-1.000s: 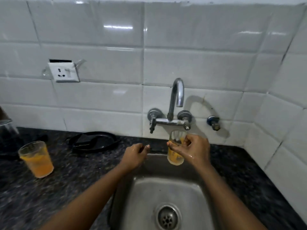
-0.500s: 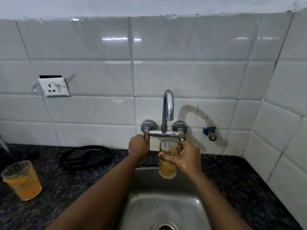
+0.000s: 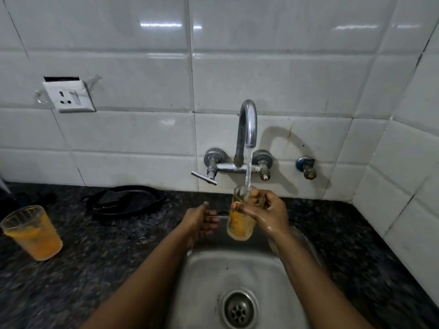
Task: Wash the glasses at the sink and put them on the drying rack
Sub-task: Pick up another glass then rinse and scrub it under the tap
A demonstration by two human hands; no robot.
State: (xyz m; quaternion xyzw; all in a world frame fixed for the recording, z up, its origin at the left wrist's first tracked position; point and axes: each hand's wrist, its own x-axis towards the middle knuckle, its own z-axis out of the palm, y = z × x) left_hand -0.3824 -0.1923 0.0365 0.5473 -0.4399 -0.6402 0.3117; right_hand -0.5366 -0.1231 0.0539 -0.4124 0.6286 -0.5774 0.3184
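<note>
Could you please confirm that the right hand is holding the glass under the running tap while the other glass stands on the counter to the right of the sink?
Not quite: the other glass stands on the counter to the left of the sink, as the head view shows. The rest holds: the right hand holds the glass under the running tap.

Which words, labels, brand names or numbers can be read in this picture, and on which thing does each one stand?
None: no readable text shows anywhere in this view.
Wall socket: plain white, no marking to be made out.
Tap and its handle: bare metal, no brand visible.
Held glass and glass on the counter: no print or label.
Black object on the counter: too dark to tell.
</note>
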